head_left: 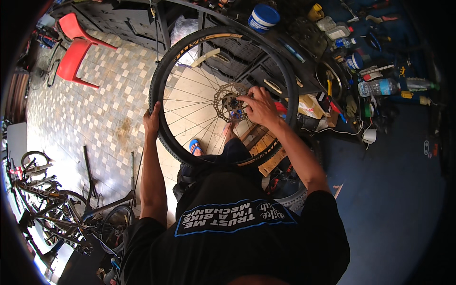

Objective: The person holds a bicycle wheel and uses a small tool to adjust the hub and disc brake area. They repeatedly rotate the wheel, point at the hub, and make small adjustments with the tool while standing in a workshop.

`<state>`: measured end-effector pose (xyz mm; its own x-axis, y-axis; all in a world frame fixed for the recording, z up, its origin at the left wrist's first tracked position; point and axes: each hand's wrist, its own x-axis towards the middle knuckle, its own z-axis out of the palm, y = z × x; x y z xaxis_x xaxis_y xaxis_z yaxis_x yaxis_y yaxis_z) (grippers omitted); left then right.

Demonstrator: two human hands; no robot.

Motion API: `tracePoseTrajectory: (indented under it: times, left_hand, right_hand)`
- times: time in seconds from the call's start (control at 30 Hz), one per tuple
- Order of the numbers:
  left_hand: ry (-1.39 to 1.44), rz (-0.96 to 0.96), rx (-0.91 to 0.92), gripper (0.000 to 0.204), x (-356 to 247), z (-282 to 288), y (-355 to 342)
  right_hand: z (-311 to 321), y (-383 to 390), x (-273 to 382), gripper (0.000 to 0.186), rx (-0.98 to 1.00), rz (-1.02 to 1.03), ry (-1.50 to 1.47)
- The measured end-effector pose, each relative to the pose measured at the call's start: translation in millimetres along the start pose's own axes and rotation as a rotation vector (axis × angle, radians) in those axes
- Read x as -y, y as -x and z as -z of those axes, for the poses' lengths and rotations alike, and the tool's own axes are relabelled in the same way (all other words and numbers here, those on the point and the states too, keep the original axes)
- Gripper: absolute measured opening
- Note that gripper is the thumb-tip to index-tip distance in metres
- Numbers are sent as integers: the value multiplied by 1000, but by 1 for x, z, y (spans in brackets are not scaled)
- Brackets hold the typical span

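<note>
A bicycle wheel (157, 90) with a black tyre and thin spokes stands up in front of my body. My left hand (152, 119) is closed round the tyre at its left side. At the wheel's centre sits a perforated metal brake rotor (231, 87). My right hand (261, 106) reaches over the rotor's right side, its fingertips pinched at the end of the hub (233, 101). The fingers partly cover the hub, so any small part between them is hidden.
On the right, a dark bench holds bottles, tools and a blue-white tub (263, 18). Red chairs (78, 59) stand far left on the tiled floor (107, 80). Several bicycles (61, 204) crowd the lower left. A wooden slatted piece (271, 166) lies below the wheel's right side.
</note>
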<state>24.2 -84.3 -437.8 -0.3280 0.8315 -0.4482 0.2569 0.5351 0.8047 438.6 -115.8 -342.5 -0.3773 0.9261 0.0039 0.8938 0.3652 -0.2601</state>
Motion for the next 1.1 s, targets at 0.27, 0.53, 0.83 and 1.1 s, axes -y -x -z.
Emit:
tracePoseTrajectory:
  times: [0.27, 0.53, 0.83, 1.1]
  left_hand:
    - [5, -1, -16, 82, 0, -2, 1]
    - [5, 8, -19, 81, 3, 1, 1]
    - [12, -7, -3, 82, -1, 0, 2]
    - [10, -6, -15, 81, -1, -2, 1]
  right_hand:
    - [5, 4, 1, 49, 119, 155, 178]
    - [-7, 7, 44, 45, 186, -65, 132]
    - [-28, 6, 22, 42, 60, -677, -1190]
    - [-19, 10, 10, 45, 156, -295, -429]
